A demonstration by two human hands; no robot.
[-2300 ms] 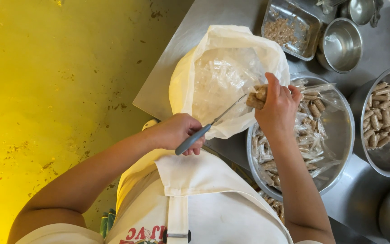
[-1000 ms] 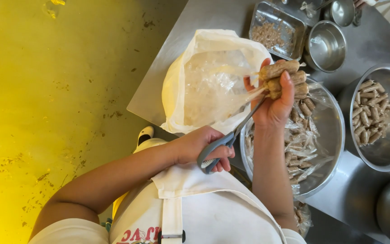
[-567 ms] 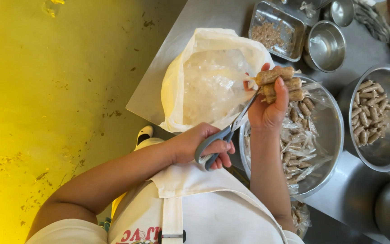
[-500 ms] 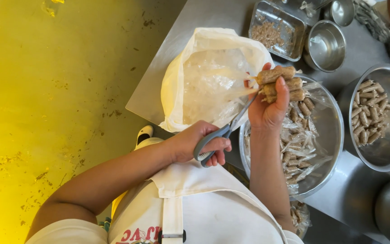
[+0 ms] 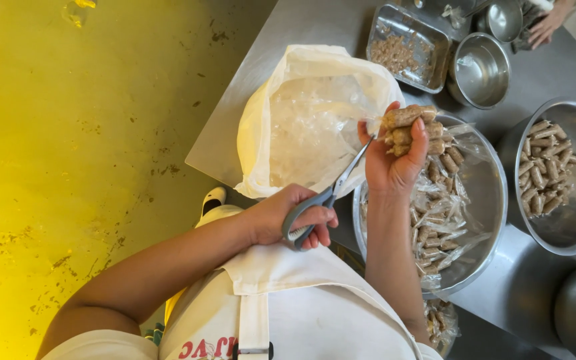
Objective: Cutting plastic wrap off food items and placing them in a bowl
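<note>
Gripping a pair of grey-handled scissors (image 5: 328, 200), our left hand (image 5: 287, 217) is curling its fingers through the loops, and the blades are pointing toward one o'clock. Our right hand (image 5: 395, 163) is clamping a small bundle of wrapped brown sausages (image 5: 411, 127), with the blade tips sitting just beside the bundle at its nine o'clock side. We cannot tell whether the tips are touching the wrapping, since the clear film is hard to make out against the pale bag behind it. The two hands are apart, linked only by the scissors.

Below the right hand, a large steel bowl (image 5: 485, 200) is holding more wrapped sausages; our forearm is covering its near edge, and a packet under the table rim at six o'clock is only partly showing. At eleven o'clock from the bundle, an open white plastic bag (image 5: 301, 113) is lying on the steel table (image 5: 535, 280). At three o'clock, a second bowl of unwrapped sausages (image 5: 545, 167) is being cut off by the frame edge, as is another steel vessel at five o'clock. At twelve o'clock we are seeing a rectangular tray of scraps (image 5: 405, 47) and a small empty steel pot (image 5: 481, 67). Another person's hand (image 5: 545, 27) is reaching in at the top right corner, mostly cropped. Our white apron (image 5: 288, 307) is filling the bottom, beside the yellow floor (image 5: 68, 133).
</note>
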